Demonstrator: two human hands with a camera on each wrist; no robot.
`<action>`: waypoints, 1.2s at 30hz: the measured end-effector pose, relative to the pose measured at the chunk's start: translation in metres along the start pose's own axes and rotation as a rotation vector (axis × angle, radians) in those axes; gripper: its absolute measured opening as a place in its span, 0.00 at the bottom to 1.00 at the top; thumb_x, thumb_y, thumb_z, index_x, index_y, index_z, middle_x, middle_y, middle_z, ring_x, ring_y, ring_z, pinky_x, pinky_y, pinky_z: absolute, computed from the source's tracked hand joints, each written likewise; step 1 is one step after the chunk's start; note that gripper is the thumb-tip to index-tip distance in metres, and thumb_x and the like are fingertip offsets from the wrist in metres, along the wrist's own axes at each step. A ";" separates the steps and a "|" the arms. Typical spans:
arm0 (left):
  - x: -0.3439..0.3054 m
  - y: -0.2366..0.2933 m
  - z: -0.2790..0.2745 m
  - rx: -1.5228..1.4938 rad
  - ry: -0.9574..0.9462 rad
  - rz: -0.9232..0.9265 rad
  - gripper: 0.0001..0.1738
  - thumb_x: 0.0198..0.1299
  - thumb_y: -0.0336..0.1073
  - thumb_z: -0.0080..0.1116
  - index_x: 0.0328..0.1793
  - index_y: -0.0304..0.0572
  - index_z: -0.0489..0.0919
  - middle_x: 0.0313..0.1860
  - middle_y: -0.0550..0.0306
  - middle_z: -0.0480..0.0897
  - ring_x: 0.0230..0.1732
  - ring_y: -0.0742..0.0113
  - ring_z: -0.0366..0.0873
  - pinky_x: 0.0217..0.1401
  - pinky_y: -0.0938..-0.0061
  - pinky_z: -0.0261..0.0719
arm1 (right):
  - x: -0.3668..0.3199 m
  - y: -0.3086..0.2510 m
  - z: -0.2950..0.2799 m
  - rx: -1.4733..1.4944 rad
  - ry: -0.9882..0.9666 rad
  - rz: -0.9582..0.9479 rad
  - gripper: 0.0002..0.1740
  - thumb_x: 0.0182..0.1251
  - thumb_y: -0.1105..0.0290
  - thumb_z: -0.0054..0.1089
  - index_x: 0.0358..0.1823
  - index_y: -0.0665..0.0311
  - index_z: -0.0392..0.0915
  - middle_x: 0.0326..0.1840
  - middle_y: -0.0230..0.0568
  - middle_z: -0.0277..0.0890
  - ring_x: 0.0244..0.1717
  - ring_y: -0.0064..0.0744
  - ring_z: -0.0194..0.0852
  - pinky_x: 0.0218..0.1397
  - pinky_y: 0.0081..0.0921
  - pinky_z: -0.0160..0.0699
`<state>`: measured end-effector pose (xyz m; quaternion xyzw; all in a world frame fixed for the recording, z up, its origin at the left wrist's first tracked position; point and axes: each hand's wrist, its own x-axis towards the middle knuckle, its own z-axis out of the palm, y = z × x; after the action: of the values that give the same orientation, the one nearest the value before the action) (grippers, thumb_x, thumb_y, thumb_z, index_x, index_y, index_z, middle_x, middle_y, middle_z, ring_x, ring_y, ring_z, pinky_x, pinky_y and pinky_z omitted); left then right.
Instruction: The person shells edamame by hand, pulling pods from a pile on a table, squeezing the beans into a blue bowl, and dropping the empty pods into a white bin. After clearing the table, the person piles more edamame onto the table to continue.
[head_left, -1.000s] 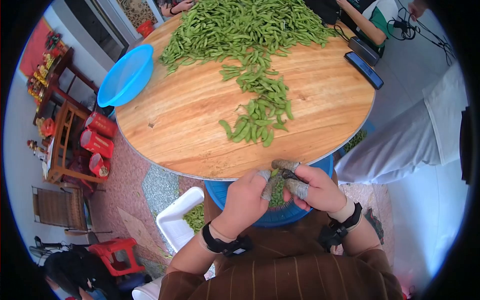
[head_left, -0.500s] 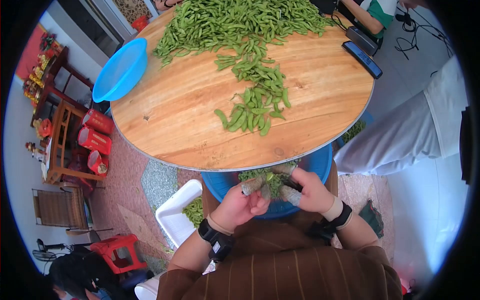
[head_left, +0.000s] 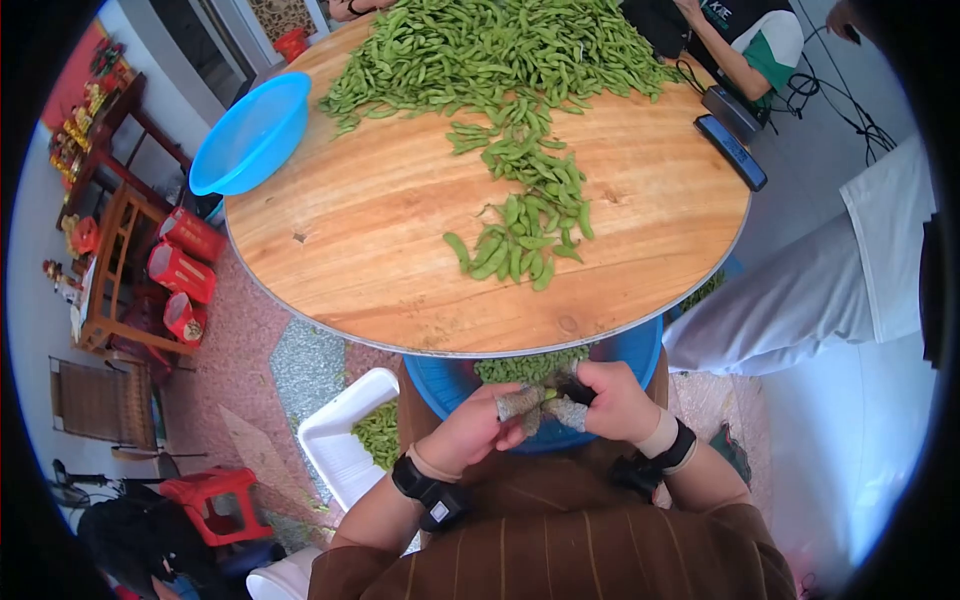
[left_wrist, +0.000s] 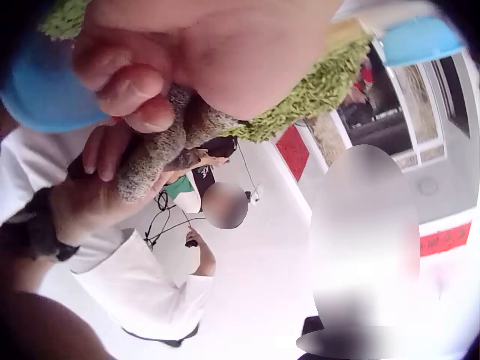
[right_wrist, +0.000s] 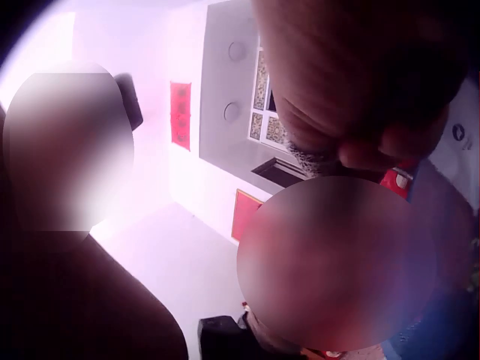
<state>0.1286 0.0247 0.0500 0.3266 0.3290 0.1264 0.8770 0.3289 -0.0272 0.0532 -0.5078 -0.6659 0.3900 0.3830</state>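
Observation:
Over a blue basin (head_left: 428,378) at the table's near edge, both hands meet fingertip to fingertip. A small green soybean pod (head_left: 550,393) shows between them, pinched from the left by my left hand (head_left: 468,425) and from the right by my right hand (head_left: 618,402). Grey, rough-looking covers (head_left: 518,403) wrap the thumbs and some fingertips. Shelled green soybeans (head_left: 525,366) lie in the basin behind the hands. In the left wrist view the left hand (left_wrist: 210,56) has its fingers curled; the right wrist view shows the right hand (right_wrist: 352,90) dark, its pod hidden.
A large heap of soybean pods (head_left: 490,60) covers the far side of the round wooden table (head_left: 360,240), trailing towards me. A light-blue bowl (head_left: 250,135) stands at the left and a phone (head_left: 731,152) at the right. Below, a white tub (head_left: 335,440) contains pods. A person's legs (head_left: 790,290) are close at right.
The hands lowered into the basin half a second ago, spread slightly apart, then drew back towards the body and came together on the pod. More shelled beans show behind them now.

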 end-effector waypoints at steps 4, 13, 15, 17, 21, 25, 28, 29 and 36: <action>0.002 -0.006 -0.011 0.202 0.042 0.057 0.16 0.68 0.43 0.51 0.38 0.37 0.78 0.18 0.62 0.73 0.15 0.78 0.65 0.17 0.84 0.58 | 0.001 -0.007 0.003 -0.407 -0.023 -0.131 0.12 0.45 0.70 0.64 0.31 0.64 0.73 0.27 0.45 0.73 0.28 0.50 0.74 0.29 0.35 0.74; -0.062 -0.019 -0.063 0.165 0.330 0.085 0.14 0.64 0.43 0.56 0.37 0.38 0.79 0.23 0.66 0.77 0.21 0.79 0.71 0.20 0.83 0.64 | 0.015 -0.032 -0.007 -0.612 0.110 -0.102 0.11 0.48 0.69 0.65 0.33 0.64 0.76 0.31 0.45 0.74 0.30 0.49 0.76 0.30 0.39 0.76; -0.084 -0.027 -0.093 0.791 0.546 0.159 0.15 0.57 0.42 0.63 0.39 0.35 0.79 0.26 0.60 0.80 0.22 0.69 0.75 0.23 0.76 0.70 | 0.034 -0.035 -0.013 -0.630 0.234 -0.086 0.13 0.53 0.65 0.66 0.35 0.65 0.76 0.32 0.47 0.75 0.29 0.51 0.76 0.31 0.41 0.76; -0.098 -0.036 -0.099 1.200 0.781 0.085 0.18 0.55 0.44 0.64 0.38 0.34 0.79 0.25 0.53 0.80 0.26 0.59 0.78 0.29 0.68 0.74 | 0.061 -0.040 -0.012 -0.666 0.331 -0.091 0.13 0.53 0.65 0.66 0.35 0.65 0.75 0.32 0.48 0.74 0.29 0.52 0.76 0.31 0.41 0.76; -0.110 -0.039 -0.101 1.410 1.015 0.099 0.20 0.52 0.47 0.66 0.37 0.36 0.78 0.29 0.44 0.82 0.33 0.44 0.80 0.35 0.57 0.77 | 0.088 -0.029 -0.014 -0.834 0.379 0.102 0.13 0.53 0.65 0.65 0.33 0.66 0.73 0.32 0.49 0.74 0.30 0.54 0.76 0.33 0.42 0.76; -0.095 -0.020 -0.073 1.192 0.833 0.279 0.14 0.53 0.38 0.64 0.41 0.34 0.79 0.30 0.44 0.82 0.34 0.51 0.81 0.36 0.65 0.78 | 0.081 -0.020 -0.023 -0.861 0.372 0.069 0.14 0.52 0.65 0.66 0.33 0.66 0.73 0.30 0.50 0.74 0.30 0.55 0.76 0.33 0.43 0.76; -0.068 0.003 -0.041 1.110 0.618 0.580 0.13 0.55 0.32 0.63 0.46 0.34 0.80 0.34 0.46 0.82 0.35 0.58 0.82 0.36 0.71 0.78 | 0.063 -0.020 -0.036 -0.802 0.416 0.049 0.15 0.52 0.64 0.67 0.31 0.67 0.72 0.26 0.52 0.74 0.29 0.55 0.76 0.31 0.42 0.74; -0.059 0.010 -0.031 1.145 0.536 0.646 0.14 0.54 0.32 0.63 0.46 0.35 0.80 0.36 0.46 0.82 0.36 0.59 0.82 0.36 0.71 0.78 | 0.055 -0.027 -0.040 -0.628 0.380 0.132 0.16 0.53 0.63 0.68 0.30 0.68 0.73 0.24 0.53 0.73 0.27 0.54 0.74 0.30 0.40 0.73; -0.009 0.040 0.040 1.448 0.333 0.924 0.16 0.55 0.30 0.61 0.51 0.36 0.78 0.45 0.44 0.80 0.36 0.49 0.80 0.37 0.69 0.78 | 0.014 -0.049 -0.045 -0.056 0.100 0.144 0.15 0.57 0.62 0.69 0.35 0.68 0.78 0.19 0.37 0.72 0.23 0.21 0.71 0.26 0.26 0.70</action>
<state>0.1484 0.0312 0.1034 0.8812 0.2871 0.2753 0.2556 0.3481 -0.0165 0.1172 -0.5836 -0.6183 0.3720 0.3725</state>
